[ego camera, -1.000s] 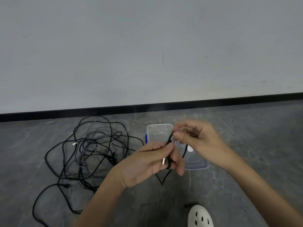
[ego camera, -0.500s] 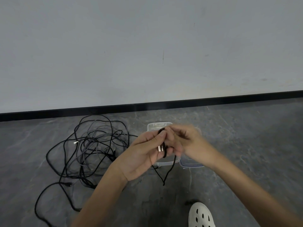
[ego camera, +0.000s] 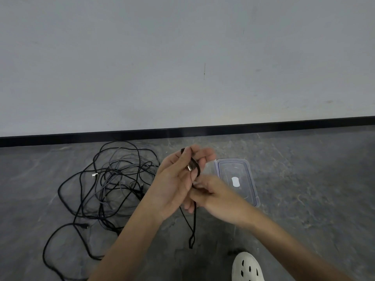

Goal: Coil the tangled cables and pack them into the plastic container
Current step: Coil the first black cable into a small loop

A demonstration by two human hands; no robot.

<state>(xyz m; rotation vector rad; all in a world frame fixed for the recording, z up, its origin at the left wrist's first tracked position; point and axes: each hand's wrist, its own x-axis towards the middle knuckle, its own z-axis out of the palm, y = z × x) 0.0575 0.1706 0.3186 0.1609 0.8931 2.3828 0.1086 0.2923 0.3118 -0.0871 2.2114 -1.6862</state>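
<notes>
Black cable (ego camera: 194, 220) is off the floor, held in both hands just left of the clear lid (ego camera: 251, 179) w/ blue seal, which lies flat on the grey floor (ego camera: 304, 199). L hand (ego camera: 174, 185), palm toward the camera, has thumb & fingers closed round the cable's top end. The silver USB plug (ego camera: 191, 166) is pinned btwn thumb and fingers, w/ a short black loop poking out above. R hand (ego camera: 217, 197), overlapping the lid's left edge, pinches the same cable right under the L hand's fingers. Its fingertips are blurred, so can't tell which ones grip. Below both hands the cable hangs as a narrow doubled loop, its bottom left of the lid & nearer the camera. Plastic container (ego camera: 210, 168): only a clear corner shows, just beside the lid's far-left corner, rest hidden behind the hands. Tangle of black & grey cables (ego camera: 113, 185) lies on the floor well left of the lid. White clog (ego camera: 246, 266) sits on the lid's near side, at frame bottom.
</notes>
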